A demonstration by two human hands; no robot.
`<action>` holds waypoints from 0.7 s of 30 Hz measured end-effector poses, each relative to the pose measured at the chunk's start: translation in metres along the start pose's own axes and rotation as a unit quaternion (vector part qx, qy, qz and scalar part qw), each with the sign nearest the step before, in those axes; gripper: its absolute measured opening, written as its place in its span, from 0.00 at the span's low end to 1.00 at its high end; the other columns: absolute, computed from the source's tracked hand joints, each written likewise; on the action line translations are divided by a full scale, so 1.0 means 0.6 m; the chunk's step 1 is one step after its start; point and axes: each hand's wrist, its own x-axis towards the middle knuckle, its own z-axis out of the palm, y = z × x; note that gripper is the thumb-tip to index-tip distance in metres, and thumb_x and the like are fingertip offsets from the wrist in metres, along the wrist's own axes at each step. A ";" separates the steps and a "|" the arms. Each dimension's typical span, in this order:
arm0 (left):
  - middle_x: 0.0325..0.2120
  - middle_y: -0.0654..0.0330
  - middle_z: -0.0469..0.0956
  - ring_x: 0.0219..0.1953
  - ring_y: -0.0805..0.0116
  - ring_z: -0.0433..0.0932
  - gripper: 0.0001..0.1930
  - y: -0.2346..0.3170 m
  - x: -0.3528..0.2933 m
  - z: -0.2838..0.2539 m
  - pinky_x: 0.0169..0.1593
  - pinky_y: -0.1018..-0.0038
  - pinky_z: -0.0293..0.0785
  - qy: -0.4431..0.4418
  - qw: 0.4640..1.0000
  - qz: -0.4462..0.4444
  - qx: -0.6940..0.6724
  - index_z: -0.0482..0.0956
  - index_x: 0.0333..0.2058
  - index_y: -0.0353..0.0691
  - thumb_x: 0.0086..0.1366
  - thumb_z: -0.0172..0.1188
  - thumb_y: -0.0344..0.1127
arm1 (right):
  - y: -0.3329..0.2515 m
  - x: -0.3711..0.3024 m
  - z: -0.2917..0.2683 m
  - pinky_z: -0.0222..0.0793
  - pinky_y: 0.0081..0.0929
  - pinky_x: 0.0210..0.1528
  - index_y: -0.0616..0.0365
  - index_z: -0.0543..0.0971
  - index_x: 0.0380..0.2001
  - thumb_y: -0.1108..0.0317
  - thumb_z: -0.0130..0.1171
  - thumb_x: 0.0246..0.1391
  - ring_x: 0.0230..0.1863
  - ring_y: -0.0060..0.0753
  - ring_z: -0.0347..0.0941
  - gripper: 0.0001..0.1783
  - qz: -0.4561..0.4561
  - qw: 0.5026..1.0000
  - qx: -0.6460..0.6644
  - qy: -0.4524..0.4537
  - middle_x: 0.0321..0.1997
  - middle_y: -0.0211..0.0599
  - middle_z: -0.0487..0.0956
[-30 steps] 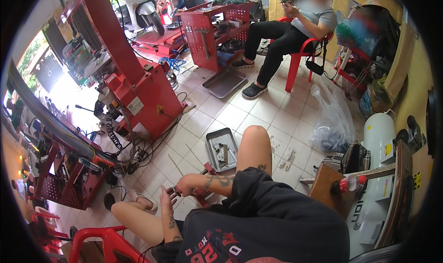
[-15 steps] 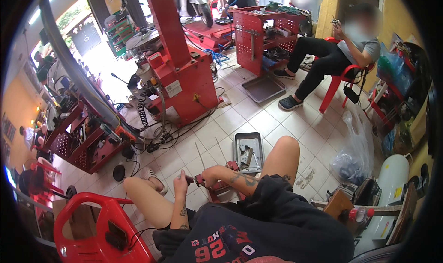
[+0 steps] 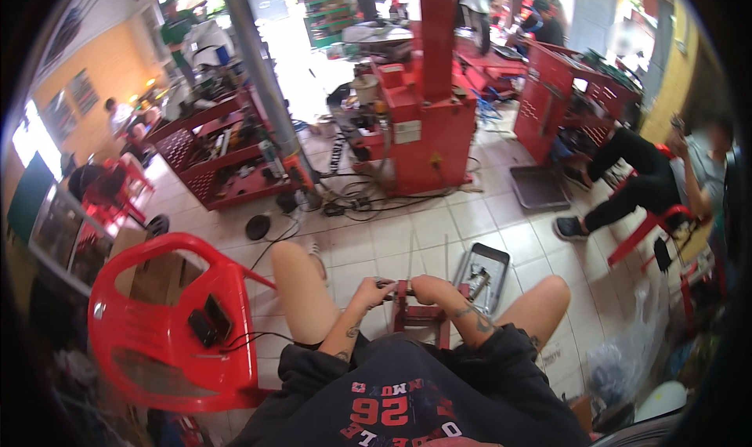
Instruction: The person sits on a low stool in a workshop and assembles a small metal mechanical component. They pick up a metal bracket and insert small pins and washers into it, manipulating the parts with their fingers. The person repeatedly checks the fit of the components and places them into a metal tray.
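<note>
Between my knees stands a red metal vise-like tool. My left hand is at its left side, fingers closed around something small and dark that I cannot make out. On the other side my right hand is curled with its back toward me, so whatever it may grip is hidden. Two thin rods stick up from about the hands. Just right of my right hand lies a grey metal tray with several metal parts in it.
A red plastic chair at my left carries a dark wallet-like item and a cable. Ahead are a red machine column, loose cables, red tool carts and a dark pan. Someone sits at right; a plastic bag lies nearby.
My view has swung left, so the surroundings appear farther right. My left hand has turned from fingers pointing up to reaching rightward against the red tool. My right hand stays at the tool.
</note>
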 end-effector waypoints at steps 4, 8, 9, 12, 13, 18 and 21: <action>0.43 0.58 0.82 0.40 0.69 0.82 0.24 -0.008 -0.017 -0.018 0.38 0.73 0.77 -0.078 0.995 -0.054 -0.032 0.71 0.59 0.41 0.67 0.61 0.43 | -0.029 -0.017 -0.027 0.77 0.41 0.40 0.59 0.83 0.30 0.67 0.71 0.38 0.40 0.50 0.81 0.13 0.029 0.999 -0.010 0.044 0.36 0.49 0.83; 0.48 0.57 0.79 0.42 0.67 0.81 0.25 -0.015 -0.021 -0.007 0.43 0.70 0.78 -0.124 0.987 -0.081 -0.060 0.72 0.57 0.41 0.69 0.56 0.51 | -0.031 -0.010 -0.025 0.77 0.40 0.40 0.56 0.83 0.30 0.64 0.79 0.25 0.39 0.47 0.81 0.23 0.022 0.996 -0.050 0.069 0.35 0.46 0.83; 0.49 0.56 0.78 0.42 0.67 0.81 0.25 -0.005 -0.014 0.003 0.44 0.70 0.78 -0.145 0.978 -0.123 -0.082 0.72 0.57 0.41 0.70 0.54 0.53 | -0.021 -0.007 -0.011 0.77 0.40 0.40 0.56 0.82 0.31 0.63 0.79 0.25 0.39 0.47 0.81 0.24 0.022 0.994 -0.061 0.088 0.35 0.45 0.83; 0.41 0.60 0.80 0.38 0.70 0.80 0.29 -0.036 -0.008 0.008 0.40 0.72 0.78 -0.118 0.986 -0.091 -0.069 0.75 0.54 0.42 0.68 0.52 0.62 | -0.020 0.001 0.012 0.76 0.41 0.42 0.55 0.82 0.35 0.60 0.78 0.28 0.40 0.47 0.80 0.26 0.005 0.992 -0.060 0.110 0.35 0.44 0.83; 0.39 0.60 0.81 0.37 0.71 0.80 0.29 -0.038 -0.011 0.006 0.39 0.72 0.78 -0.114 0.987 -0.085 -0.068 0.76 0.53 0.42 0.67 0.52 0.62 | -0.027 -0.010 0.002 0.76 0.42 0.43 0.56 0.81 0.36 0.59 0.77 0.31 0.41 0.47 0.80 0.26 0.004 0.995 -0.042 0.090 0.35 0.45 0.83; 0.35 0.61 0.81 0.32 0.74 0.78 0.22 -0.035 0.002 0.014 0.33 0.73 0.79 -0.067 0.994 -0.038 -0.079 0.80 0.47 0.42 0.64 0.62 0.54 | 0.000 -0.001 -0.010 0.74 0.44 0.48 0.60 0.82 0.36 0.60 0.62 0.49 0.46 0.53 0.78 0.15 -0.008 0.999 0.028 -0.024 0.40 0.52 0.82; 0.40 0.58 0.82 0.38 0.71 0.80 0.27 -0.059 0.004 -0.025 0.46 0.72 0.77 -0.047 0.993 0.105 -0.007 0.79 0.52 0.40 0.51 0.74 0.32 | -0.018 0.011 -0.010 0.75 0.46 0.42 0.59 0.83 0.34 0.63 0.59 0.51 0.40 0.55 0.80 0.12 0.018 0.999 0.038 -0.004 0.37 0.55 0.82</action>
